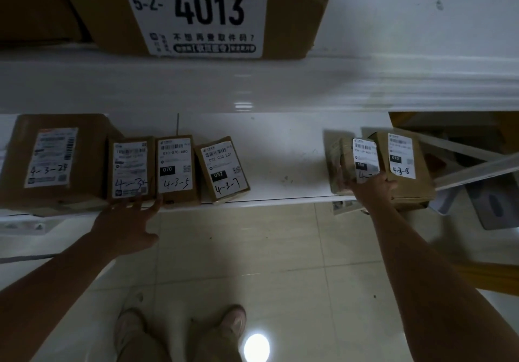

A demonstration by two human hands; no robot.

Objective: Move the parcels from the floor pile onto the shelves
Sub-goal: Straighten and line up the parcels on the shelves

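Shelf (280,165) edge — right grip (372,186) holds parcel (345,162).

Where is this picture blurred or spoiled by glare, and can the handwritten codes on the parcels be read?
Head view: dim; a round glare spot burns out the floor; the upper shelf edge smears with motion blur at right; the wide lens bends the shelf lines. The 4-3-5 parcel and 4-3-7 parcel read clearly; the right hand covers the end of the code on the gripped parcel.
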